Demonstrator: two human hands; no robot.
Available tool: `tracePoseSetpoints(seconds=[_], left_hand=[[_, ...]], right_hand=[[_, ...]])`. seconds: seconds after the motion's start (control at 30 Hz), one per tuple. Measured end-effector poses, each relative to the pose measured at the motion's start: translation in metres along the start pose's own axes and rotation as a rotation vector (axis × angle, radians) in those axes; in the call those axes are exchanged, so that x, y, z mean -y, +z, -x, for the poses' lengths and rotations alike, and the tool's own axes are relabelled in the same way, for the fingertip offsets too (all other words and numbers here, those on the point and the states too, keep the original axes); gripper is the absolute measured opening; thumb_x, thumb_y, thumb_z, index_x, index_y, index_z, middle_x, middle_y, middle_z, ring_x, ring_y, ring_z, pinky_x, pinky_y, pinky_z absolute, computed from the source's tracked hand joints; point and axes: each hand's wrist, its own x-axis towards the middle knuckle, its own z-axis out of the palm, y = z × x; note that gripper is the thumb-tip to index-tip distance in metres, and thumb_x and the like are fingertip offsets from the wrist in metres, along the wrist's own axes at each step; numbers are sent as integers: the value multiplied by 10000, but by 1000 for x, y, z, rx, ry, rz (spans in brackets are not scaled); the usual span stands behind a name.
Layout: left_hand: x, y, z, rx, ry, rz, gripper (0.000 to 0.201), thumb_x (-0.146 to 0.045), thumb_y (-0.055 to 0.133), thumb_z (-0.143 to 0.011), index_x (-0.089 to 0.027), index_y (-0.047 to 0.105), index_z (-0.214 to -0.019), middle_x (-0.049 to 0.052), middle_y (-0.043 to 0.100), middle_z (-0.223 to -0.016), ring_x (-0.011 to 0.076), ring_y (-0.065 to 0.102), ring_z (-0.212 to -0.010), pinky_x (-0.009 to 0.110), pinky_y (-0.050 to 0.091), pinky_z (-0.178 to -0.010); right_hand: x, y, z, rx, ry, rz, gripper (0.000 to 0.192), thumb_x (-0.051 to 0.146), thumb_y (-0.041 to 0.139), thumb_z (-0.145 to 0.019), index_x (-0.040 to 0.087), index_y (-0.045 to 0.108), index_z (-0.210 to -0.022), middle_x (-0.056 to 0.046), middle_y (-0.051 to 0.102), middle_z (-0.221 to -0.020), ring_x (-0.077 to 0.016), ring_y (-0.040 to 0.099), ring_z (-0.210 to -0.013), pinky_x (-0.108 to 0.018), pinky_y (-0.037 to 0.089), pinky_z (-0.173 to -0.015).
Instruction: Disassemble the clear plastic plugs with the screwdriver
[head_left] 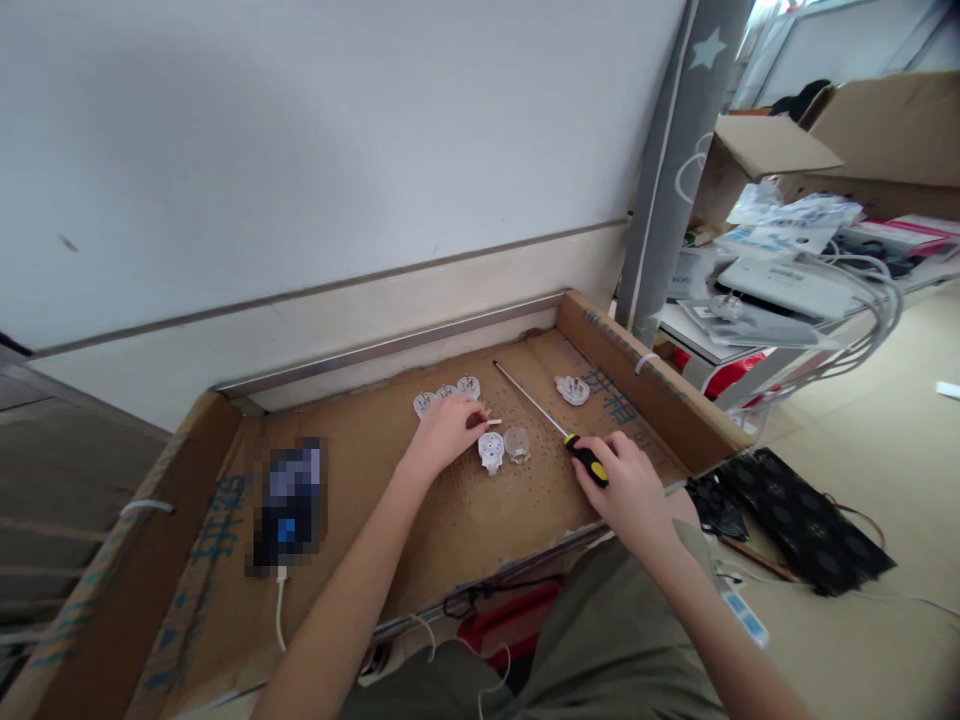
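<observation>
Cardboard covers the tabletop (420,520), with raised cardboard walls around. Left hand (448,428) pinches a small pale piece, maybe a pin, just above a white plug part (491,451) and a clear cover (517,444). Right hand (628,482) is closed around the yellow-black handle of a screwdriver (559,431).

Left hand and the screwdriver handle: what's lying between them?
In the head view, two plug parts lie between the left hand and the screwdriver handle: a white plug and a clear cover, on the cardboard.
</observation>
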Motion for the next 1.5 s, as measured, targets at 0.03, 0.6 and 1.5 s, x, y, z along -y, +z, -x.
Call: tracePoseSetpoints(seconds=[0.03,0.6,1.5], left_hand=[[0,-1,2,-26,-10,15,86,-261,602,-780,-239,634,-704,16,663,-752,195,602,-741,319,432,-698],[0,22,30,-332,-58,244,109,-274,557,-807,-234,640,-865,10,689,-845,165,636,-822,321,493,-804],[3,25,30,-588,-118,69,127,-286,563,-833,-235,668,-883,18,698,-851,169,619,-799,316,479,-778]], right_hand=[[-1,-3,-2,10,-17,28,172,300,515,-875,224,616,-992,-53,524,-887,-173,486,-862,-293,341,-752],[62,28,-44,148,-62,-134,216,163,587,-779,137,557,-991,-103,577,-945,-223,511,-938,-319,361,-802],[88,72,-84,256,136,-1138,493,314,622,-717,158,536,-1178,-41,598,-910,-59,487,-602,-197,429,-580]])
